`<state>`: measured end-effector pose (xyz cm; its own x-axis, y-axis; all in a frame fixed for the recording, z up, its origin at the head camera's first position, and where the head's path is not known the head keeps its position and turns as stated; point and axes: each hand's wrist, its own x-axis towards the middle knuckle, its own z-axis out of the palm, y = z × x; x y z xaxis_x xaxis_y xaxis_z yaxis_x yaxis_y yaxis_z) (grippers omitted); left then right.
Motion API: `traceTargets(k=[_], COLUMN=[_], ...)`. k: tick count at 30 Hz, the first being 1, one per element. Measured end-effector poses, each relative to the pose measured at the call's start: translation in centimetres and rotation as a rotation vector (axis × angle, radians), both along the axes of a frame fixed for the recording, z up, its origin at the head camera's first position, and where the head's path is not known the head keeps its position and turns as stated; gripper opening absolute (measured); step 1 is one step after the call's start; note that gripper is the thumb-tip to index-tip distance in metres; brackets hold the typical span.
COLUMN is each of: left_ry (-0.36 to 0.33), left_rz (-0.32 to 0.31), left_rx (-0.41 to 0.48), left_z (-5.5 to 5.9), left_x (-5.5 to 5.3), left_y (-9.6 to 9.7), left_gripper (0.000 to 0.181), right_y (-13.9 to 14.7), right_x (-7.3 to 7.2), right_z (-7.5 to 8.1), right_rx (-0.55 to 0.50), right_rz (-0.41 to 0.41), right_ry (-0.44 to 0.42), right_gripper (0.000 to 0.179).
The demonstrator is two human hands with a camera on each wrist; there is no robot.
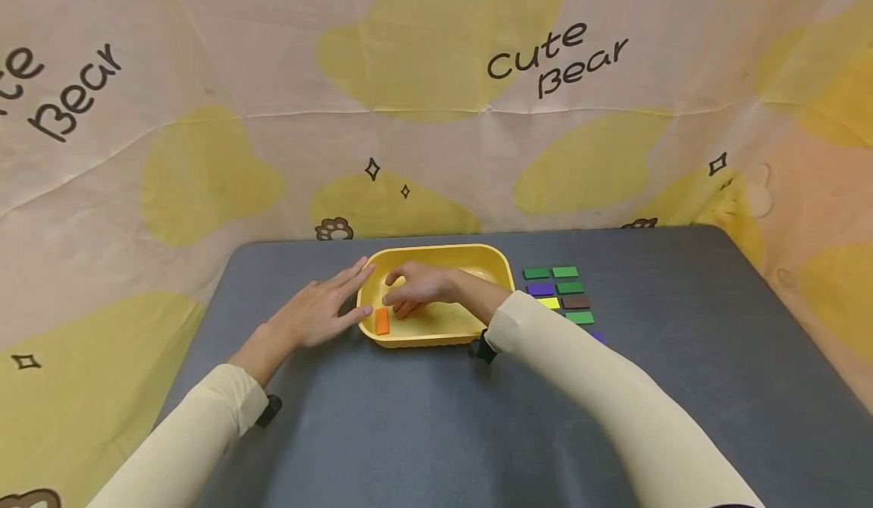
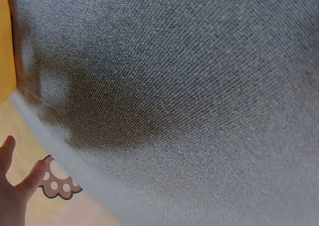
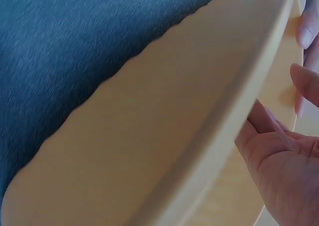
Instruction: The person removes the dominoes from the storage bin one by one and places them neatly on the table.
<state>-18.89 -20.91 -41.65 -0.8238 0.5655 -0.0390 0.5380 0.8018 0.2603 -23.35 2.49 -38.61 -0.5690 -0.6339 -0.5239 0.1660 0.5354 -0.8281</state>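
A yellow plastic tray (image 1: 436, 339) with rounded corners lies on the grey table. My left hand (image 1: 317, 312) is at its left end, fingers straight and spread, the fingertips near or touching the rim. My right hand (image 1: 424, 284) reaches over the right side into the tray, its fingers bent and thumb apart from the index finger. No thing shows between them, though the lower fingers are partly hidden. An orange tile (image 1: 382, 321) is in the tray's front left corner, close to the right fingertips. In the right wrist view the tray wall (image 3: 149, 101) hides part of the right hand (image 3: 284, 161).
To the right of the tray, small flat tiles lie in rough columns: several green ones (image 1: 564, 271), a purple one (image 1: 541, 289), a yellow one (image 1: 549, 303) and a brown one (image 1: 576, 302). The right forearm partly covers them. A printed cloth (image 1: 436, 76) hangs behind the table.
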Motion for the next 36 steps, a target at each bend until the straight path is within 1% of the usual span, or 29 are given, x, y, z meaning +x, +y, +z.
traceTargets(k=[4, 9, 15, 19, 30, 36], left_ry=[0.003, 0.005, 0.018, 0.016, 0.004, 0.002], left_rz=[-0.005, -0.003, -0.014, -0.017, -0.016, -0.017], left_rx=[-0.004, 0.005, 0.007, 0.005, 0.015, 0.014], left_z=[-0.1, -0.1, 0.0, -0.1, 0.0, 0.1], left_x=[0.0, 0.1, 0.2, 0.3, 0.2, 0.2], left_y=[0.0, -0.1, -0.2, -0.2, -0.3, -0.4], left_gripper=[0.075, 0.074, 0.075, 0.076, 0.075, 0.075], right_y=[-0.6, -1.5, -2.4, -2.7, -3.1, -3.6], right_x=[0.2, 0.5, 0.8, 1.0, 0.7, 0.6], right_z=[-0.2, -0.4, -0.6, -0.7, -0.9, -0.7], right_rx=[0.011, 0.005, -0.021, -0.015, 0.017, 0.021], right_rz=[-0.010, -0.022, 0.008, 0.019, 0.017, 0.006], right_ry=[0.008, 0.013, -0.003, -0.003, 0.017, 0.041], right_gripper=[0.060, 0.060, 0.057, 0.053, 0.057, 0.053])
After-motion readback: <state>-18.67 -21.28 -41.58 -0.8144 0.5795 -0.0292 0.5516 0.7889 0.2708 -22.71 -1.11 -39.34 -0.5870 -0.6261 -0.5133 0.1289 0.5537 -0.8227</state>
